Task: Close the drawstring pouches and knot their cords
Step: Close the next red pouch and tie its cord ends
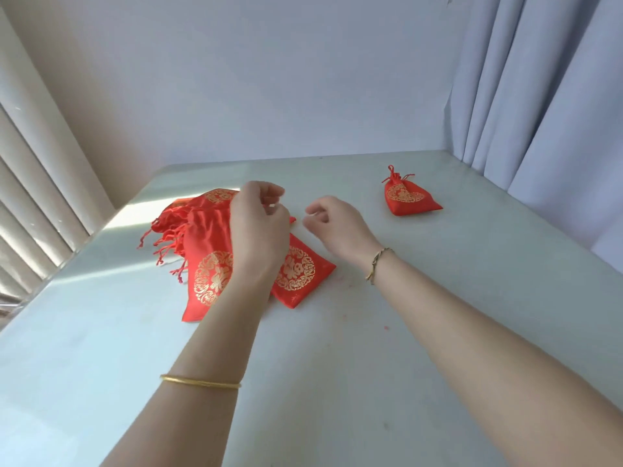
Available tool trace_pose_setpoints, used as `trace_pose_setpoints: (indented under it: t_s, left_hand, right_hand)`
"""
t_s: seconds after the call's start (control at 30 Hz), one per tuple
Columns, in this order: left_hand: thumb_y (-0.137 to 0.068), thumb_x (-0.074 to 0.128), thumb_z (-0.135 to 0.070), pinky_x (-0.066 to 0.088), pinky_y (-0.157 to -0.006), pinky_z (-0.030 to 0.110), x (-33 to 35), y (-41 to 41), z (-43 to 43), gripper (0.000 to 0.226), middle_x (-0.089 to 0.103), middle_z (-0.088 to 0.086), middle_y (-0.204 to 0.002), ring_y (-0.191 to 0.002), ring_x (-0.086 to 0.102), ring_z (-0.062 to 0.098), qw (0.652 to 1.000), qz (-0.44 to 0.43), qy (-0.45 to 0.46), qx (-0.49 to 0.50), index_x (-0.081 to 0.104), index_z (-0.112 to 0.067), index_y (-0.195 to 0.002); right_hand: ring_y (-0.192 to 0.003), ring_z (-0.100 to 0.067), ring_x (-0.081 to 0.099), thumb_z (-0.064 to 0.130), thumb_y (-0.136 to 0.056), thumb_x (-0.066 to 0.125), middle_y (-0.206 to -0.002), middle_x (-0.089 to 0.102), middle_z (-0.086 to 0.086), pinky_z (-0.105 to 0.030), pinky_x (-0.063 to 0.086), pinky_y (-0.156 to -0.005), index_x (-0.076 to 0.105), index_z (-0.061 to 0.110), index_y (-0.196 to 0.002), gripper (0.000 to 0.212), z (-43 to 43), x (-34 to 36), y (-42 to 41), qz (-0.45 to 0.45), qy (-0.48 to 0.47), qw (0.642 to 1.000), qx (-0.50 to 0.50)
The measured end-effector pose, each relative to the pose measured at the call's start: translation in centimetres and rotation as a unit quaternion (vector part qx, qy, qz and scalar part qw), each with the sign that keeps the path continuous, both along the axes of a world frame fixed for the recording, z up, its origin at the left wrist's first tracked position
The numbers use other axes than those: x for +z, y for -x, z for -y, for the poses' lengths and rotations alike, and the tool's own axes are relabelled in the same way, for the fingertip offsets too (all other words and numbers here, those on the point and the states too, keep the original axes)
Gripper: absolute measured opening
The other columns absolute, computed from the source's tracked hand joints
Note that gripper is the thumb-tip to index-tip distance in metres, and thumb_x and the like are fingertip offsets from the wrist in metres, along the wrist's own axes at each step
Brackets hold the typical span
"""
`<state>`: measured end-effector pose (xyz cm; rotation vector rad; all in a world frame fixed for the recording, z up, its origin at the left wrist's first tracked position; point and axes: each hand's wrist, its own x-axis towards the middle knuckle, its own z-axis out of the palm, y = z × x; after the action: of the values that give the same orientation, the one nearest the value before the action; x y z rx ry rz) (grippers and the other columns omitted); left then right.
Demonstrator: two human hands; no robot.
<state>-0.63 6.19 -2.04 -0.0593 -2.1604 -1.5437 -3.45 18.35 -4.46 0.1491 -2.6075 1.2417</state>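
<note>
The left hand (259,227) hovers with its fingers curled over the mouth of the middle pouch (298,271), a red satin bag with a gold round emblem that lies on the pale table (337,382). The pouch's body stretches out from under the wrist toward the person, and a scrap of red fabric peeks out just beside the knuckles. The hand hides the cords, so I cannot tell whether the fingers pinch one or merely close over the opening.

The right hand (332,224) is raised just beside the left, apart from it, with its fingers curled and thumb close to the forefinger. It may be nipping a thin cord end, but the view is too blurred to tell.

To the left, a flat pouch (209,278) lies partly beneath the left forearm, and behind it sits a pile of pouches (202,214) with loose red cords trailing off. A tied pouch (404,197) stands well apart at the far right, its neck gathered and cords bunched on top.

A gold bangle (200,381) circles the left forearm, and a bracelet (377,264) circles the right wrist.
</note>
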Motion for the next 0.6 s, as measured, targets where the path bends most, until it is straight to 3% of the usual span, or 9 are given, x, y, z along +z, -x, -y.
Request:
trace_pose_setpoints:
  t_s: [0.1,0.2,0.27,0.37,0.43,0.53,0.6]
  left_hand:
    - [-0.079,0.046,0.0,0.037,-0.096,0.029,0.3,-1.3,3.2,0.038,0.049,0.005,-0.117,-0.108,0.048,0.024,0.987,-0.059,0.068,0.136,0.058,-0.017,-0.111]
    - [-0.08,0.043,-0.003,0.029,-0.102,0.04,0.9,-1.6,6.0,0.051,0.041,0.011,-0.134,-0.125,0.033,0.03,0.972,0.04,0.149,0.179,0.049,-0.016,-0.129]
    - [-0.08,0.044,-0.006,0.031,-0.103,0.044,1.1,-1.4,7.1,0.052,0.042,0.013,-0.135,-0.126,0.035,0.032,0.966,0.104,0.181,0.152,0.048,-0.016,-0.13]
    - [-0.077,0.048,-0.007,0.038,-0.1,0.047,1.0,-0.7,8.4,0.045,0.05,0.014,-0.125,-0.113,0.046,0.031,0.966,0.108,0.2,0.122,0.056,-0.014,-0.121]
    - [-0.078,0.053,-0.007,0.04,-0.09,0.038,1.0,-0.5,8.9,0.035,0.055,0.015,-0.119,-0.1,0.045,0.025,0.966,0.078,0.215,0.118,0.061,-0.012,-0.112]
    - [-0.079,0.061,-0.008,0.037,-0.075,0.029,1.7,-1.0,9.1,0.015,0.06,0.012,-0.109,-0.092,0.047,0.019,0.969,0.056,0.224,0.082,0.065,-0.015,-0.092]
    - [-0.078,0.064,-0.007,0.042,-0.074,0.031,2.6,-1.5,8.9,0.012,0.063,0.006,-0.095,-0.095,0.056,0.025,0.974,0.044,0.221,0.038,0.063,-0.019,-0.081]
  right_hand:
    - [-0.086,-0.006,0.055,0.019,-0.088,0.056,-0.093,0.062,0.005,-0.019,0.041,-0.079,0.064,0.013,-0.101,0.017,3.1,0.7,-1.8,-0.042,0.063,0.997,0.022]
    - [-0.087,-0.009,0.055,0.017,-0.087,0.058,-0.091,0.059,0.004,-0.02,0.042,-0.08,0.062,0.011,-0.106,0.021,5.0,0.9,-2.9,-0.023,0.095,0.994,0.047]
    - [-0.091,-0.011,0.054,0.017,-0.087,0.059,-0.094,0.057,0.003,-0.022,0.041,-0.085,0.058,0.01,-0.114,0.028,5.9,0.7,-3.1,-0.011,0.097,0.994,0.056]
    - [-0.097,-0.011,0.053,0.017,-0.088,0.059,-0.101,0.054,0.004,-0.025,0.04,-0.092,0.054,0.01,-0.121,0.034,7.0,0.4,-3.3,-0.007,0.11,0.992,0.067]
    - [-0.097,-0.011,0.054,0.018,-0.087,0.06,-0.103,0.056,0.003,-0.026,0.041,-0.092,0.054,0.009,-0.123,0.037,7.6,0.2,-3.3,-0.003,0.124,0.99,0.069]
    - [-0.084,-0.01,0.055,0.018,-0.084,0.063,-0.087,0.056,0.007,-0.025,0.045,-0.078,0.057,0.008,-0.12,0.037,8.3,0.3,-3.2,0.006,0.167,0.984,0.059]
    - [-0.081,-0.013,0.057,0.013,-0.082,0.064,-0.083,0.06,0.002,-0.029,0.045,-0.074,0.064,0.007,-0.103,0.021,8.1,0.7,-3.4,-0.001,0.183,0.981,0.066]
